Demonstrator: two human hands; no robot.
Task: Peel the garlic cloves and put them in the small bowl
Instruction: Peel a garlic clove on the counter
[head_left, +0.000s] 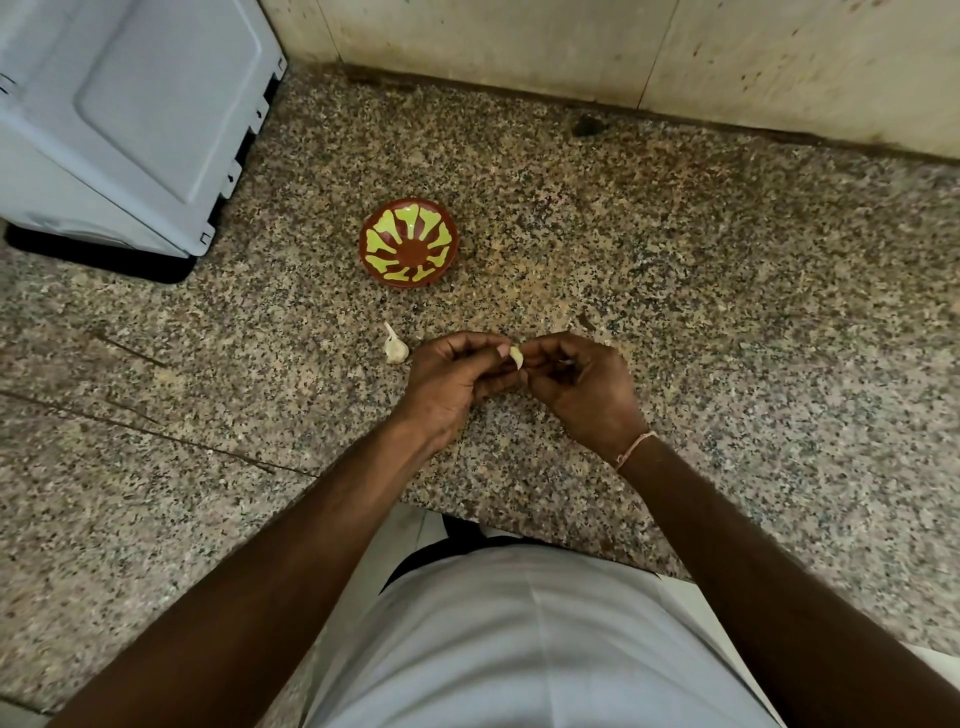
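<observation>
Above the bench (675, 270), left hand (452, 382) and right hand (582, 387) both pinch one garlic clove (516, 357) for peeling, near the small bowl (409, 242)

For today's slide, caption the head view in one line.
Both hands pinch a garlic clove near the small bowl.

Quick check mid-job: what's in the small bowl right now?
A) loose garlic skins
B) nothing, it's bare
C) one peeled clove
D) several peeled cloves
B: the small bowl shows only its red and green painted inside, while one garlic clove is pinched between the left hand and right hand, and another clove lies on the counter.
</observation>
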